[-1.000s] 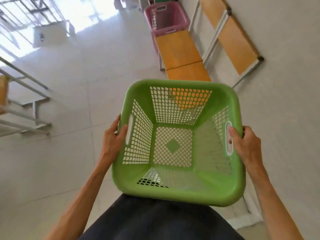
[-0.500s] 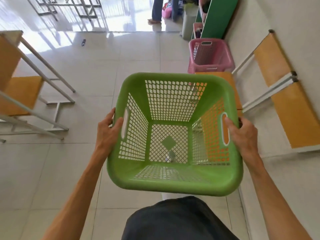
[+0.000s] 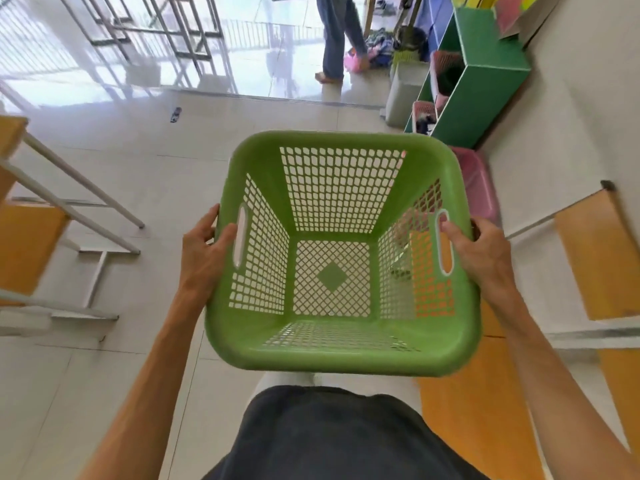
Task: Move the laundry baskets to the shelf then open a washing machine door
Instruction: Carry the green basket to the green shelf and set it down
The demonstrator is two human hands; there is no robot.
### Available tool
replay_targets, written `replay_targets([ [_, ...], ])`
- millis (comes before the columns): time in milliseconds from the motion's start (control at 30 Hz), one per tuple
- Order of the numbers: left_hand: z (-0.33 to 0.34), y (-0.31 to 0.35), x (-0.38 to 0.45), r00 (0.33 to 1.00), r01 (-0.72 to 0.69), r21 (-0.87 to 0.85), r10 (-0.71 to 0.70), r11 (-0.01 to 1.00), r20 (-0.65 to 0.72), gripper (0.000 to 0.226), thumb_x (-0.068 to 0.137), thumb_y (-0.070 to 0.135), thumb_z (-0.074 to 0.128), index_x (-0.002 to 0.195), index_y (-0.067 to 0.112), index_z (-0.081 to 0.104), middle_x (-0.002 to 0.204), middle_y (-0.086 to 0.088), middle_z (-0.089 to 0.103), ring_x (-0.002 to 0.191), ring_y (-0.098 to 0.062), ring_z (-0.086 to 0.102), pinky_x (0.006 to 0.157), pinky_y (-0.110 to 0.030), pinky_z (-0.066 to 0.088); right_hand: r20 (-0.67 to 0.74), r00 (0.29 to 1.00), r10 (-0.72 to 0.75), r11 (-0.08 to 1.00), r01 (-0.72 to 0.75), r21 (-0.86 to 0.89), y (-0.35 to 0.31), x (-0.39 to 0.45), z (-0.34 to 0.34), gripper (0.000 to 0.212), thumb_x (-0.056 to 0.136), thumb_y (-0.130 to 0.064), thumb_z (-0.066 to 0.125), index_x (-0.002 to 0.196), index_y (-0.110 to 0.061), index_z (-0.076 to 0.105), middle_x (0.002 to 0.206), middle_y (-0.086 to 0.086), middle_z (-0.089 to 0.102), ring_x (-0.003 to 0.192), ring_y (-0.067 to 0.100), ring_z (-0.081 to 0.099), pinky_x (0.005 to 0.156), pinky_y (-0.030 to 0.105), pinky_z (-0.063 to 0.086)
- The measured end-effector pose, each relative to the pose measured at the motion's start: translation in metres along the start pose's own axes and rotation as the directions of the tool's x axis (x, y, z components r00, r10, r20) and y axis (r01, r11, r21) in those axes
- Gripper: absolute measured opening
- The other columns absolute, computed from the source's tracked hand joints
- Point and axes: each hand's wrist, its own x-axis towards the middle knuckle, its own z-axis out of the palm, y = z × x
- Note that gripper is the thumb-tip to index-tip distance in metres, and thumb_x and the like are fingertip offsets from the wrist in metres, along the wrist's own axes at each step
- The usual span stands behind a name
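Holding a green basket up in front of the body, a person stands on a shiny white tiled floor. The basket has nothing in it, and its walls and bottom are full of little holes. It is in the air, not touching the floor, with its open top facing up.

Far ahead, by the right wall, stands a green shelf with boxes of stuff in its openings. A pink basket sits on the floor just behind the green basket's far right corner, between it and the shelf. Orange benches with white legs run along the right wall, and more sit at the left edge of the floor.

Another person's legs show far away, near a pile of clothes.

The left hand grips the basket's left rim beside the handle hole, fingers curled around the edge. The right hand grips the right rim the same way, thumb on top.
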Motion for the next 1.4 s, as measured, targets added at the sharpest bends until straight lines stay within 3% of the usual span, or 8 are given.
replay_targets([
  [200,0.058,0.030,0.174,0.994,-0.065,-0.001,0.065,0.998,0.092,0.047,0.093,0.032,0.061,0.139,0.035,0.050,0.092,0.001,0.075,0.075,-0.019,0.075,0.059,-0.030,0.062,-0.112,0.992,0.056,0.998,-0.055,0.015,-0.030,0.135,0.035,0.037,0.087,-0.046,0.067,0.110,-0.017,0.072,0.082,-0.005,0.069,0.068,0.009,0.067,0.049,0.013,0.046],
  [500,0.162,0.119,0.384,0.939,-0.123,0.061,0.096,0.991,0.332,0.048,0.096,0.030,0.059,0.143,0.031,0.048,0.110,-0.010,0.071,0.087,-0.028,0.074,0.066,-0.043,0.064,-0.326,0.909,0.258,0.961,-0.209,0.180,-0.068,0.270,0.042,0.029,0.087,-0.043,0.069,0.106,-0.022,0.071,0.073,-0.015,0.066,0.048,-0.021,0.058,0.035,-0.001,0.034],
  [633,0.242,0.156,0.446,0.872,-0.203,0.072,0.147,0.977,0.467,0.040,0.094,0.031,0.060,0.126,0.054,0.054,0.104,-0.005,0.074,0.082,-0.023,0.076,0.065,-0.043,0.064,-0.414,0.830,0.373,0.926,-0.304,0.225,-0.051,0.309,0.026,0.039,0.083,-0.049,0.068,0.108,-0.019,0.073,0.077,-0.010,0.072,0.050,-0.016,0.061,0.038,0.002,0.038],
  [733,0.314,0.178,0.484,0.806,-0.254,0.079,0.166,0.964,0.569,0.037,0.091,0.036,0.061,0.111,0.068,0.055,0.098,0.000,0.075,0.079,-0.021,0.076,0.063,-0.041,0.064,-0.490,0.747,0.449,0.893,-0.367,0.260,-0.026,0.335,0.011,0.035,0.082,-0.053,0.068,0.096,-0.021,0.073,0.078,0.000,0.074,0.056,0.002,0.066,0.045,0.020,0.048],
  [833,0.394,0.198,0.515,0.748,-0.290,0.091,0.166,0.953,0.642,0.043,0.088,0.039,0.061,0.129,0.052,0.056,0.097,0.002,0.073,0.079,-0.019,0.076,0.063,-0.038,0.064,-0.543,0.656,0.524,0.852,-0.411,0.325,-0.003,0.361,-0.007,0.039,0.080,-0.057,0.069,0.094,-0.021,0.073,0.075,0.000,0.073,0.063,0.017,0.067,0.051,0.025,0.047],
  [1033,0.540,0.240,0.555,0.612,-0.363,0.089,0.165,0.927,0.774,0.046,0.090,0.033,0.061,0.133,0.048,0.053,0.077,0.010,0.072,0.058,-0.009,0.072,0.046,-0.024,0.056,-0.573,0.482,0.663,0.746,-0.494,0.447,0.026,0.408,-0.045,0.039,0.083,-0.057,0.065,0.098,-0.021,0.072,0.077,-0.002,0.071,0.067,0.015,0.068,0.049,0.022,0.042],
  [1200,0.638,0.267,0.563,0.461,-0.438,0.084,0.144,0.895,0.876,0.047,0.093,0.028,0.062,0.137,0.042,0.050,0.109,-0.010,0.070,0.072,-0.022,0.070,0.041,-0.026,0.054,-0.611,0.288,0.737,0.655,-0.529,0.540,0.038,0.421,-0.061,0.028,0.087,-0.048,0.066,0.100,-0.024,0.072,0.075,-0.011,0.067,0.063,0.002,0.062,0.048,0.020,0.040],
  [1400,0.740,0.287,0.568,0.250,-0.511,0.047,0.095,0.858,0.964,0.052,0.094,0.027,0.061,0.144,0.031,0.046,0.098,-0.006,0.070,0.071,-0.018,0.070,0.045,-0.023,0.054,-0.598,0.115,0.793,0.567,-0.500,0.655,0.042,0.427,-0.056,0.024,0.089,-0.039,0.066,0.103,-0.019,0.070,0.076,-0.008,0.069,0.054,0.000,0.064,0.039,0.008,0.041],
])
